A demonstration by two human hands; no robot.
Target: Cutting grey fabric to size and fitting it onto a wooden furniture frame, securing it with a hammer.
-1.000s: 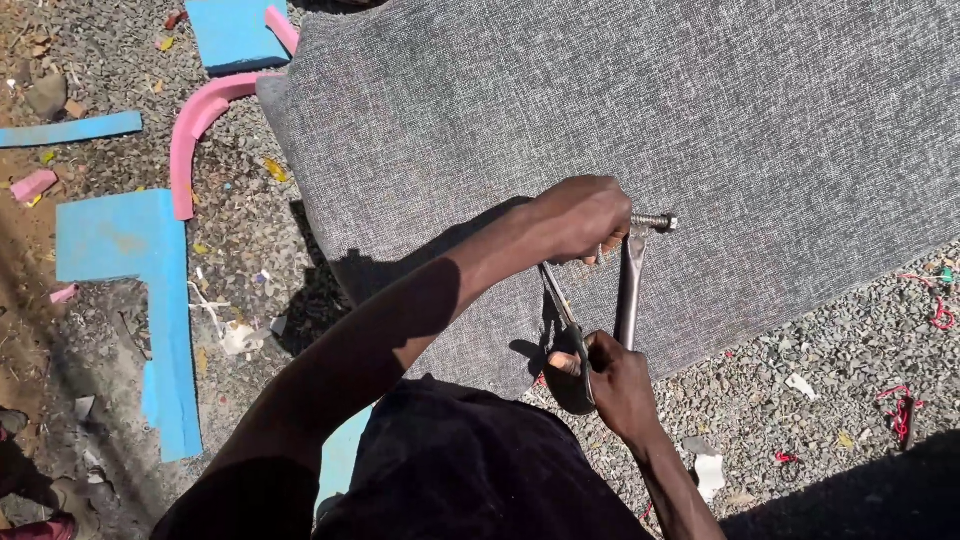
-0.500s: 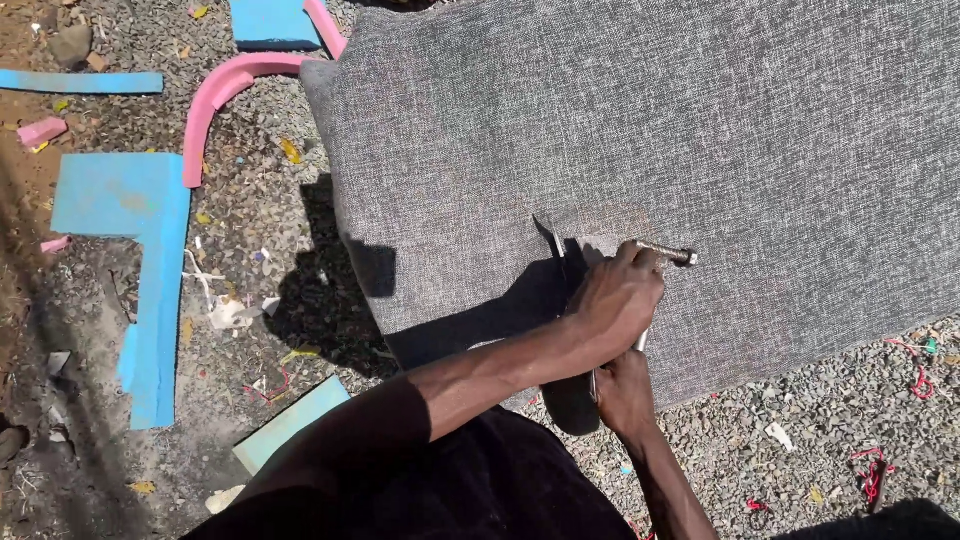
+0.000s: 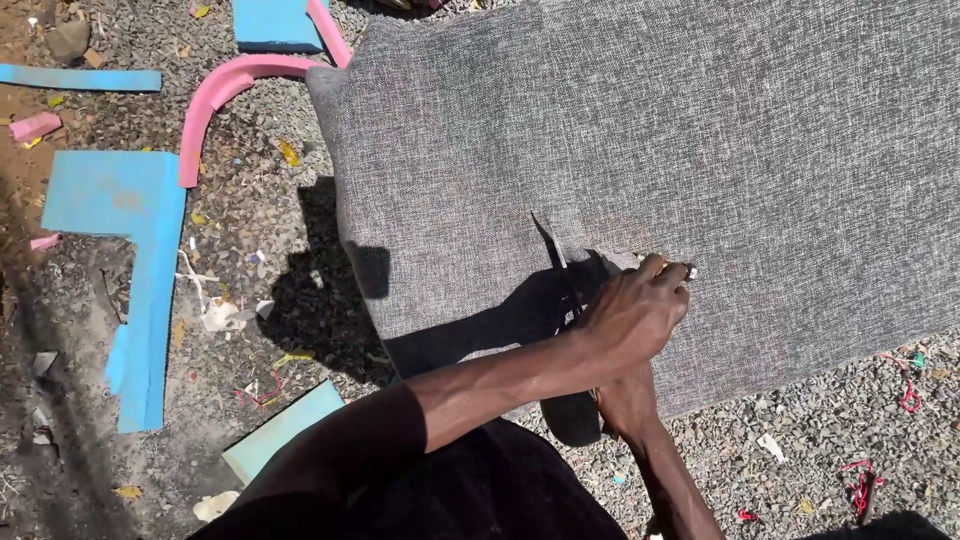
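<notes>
Scissors (image 3: 553,262) | blades in grey fabric (image 3: 760,150), centre frame | cut partway | right hand (image 3: 625,400) grips handles | left hand (image 3: 640,310) pinches fabric edge.

One camera looked down from the person's head.
It sat close above the left hand (image 3: 635,320) and right hand (image 3: 625,400), facing the grey cloth (image 3: 700,150) beyond them and the gravel (image 3: 250,260) to their left.

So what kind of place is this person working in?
Probably an outdoor upholstery work yard: grey fabric lies spread on gravel ground in sunlight, with blue foam offcuts and a curved pink foam strip scattered about, and scissors at the cloth.
</notes>
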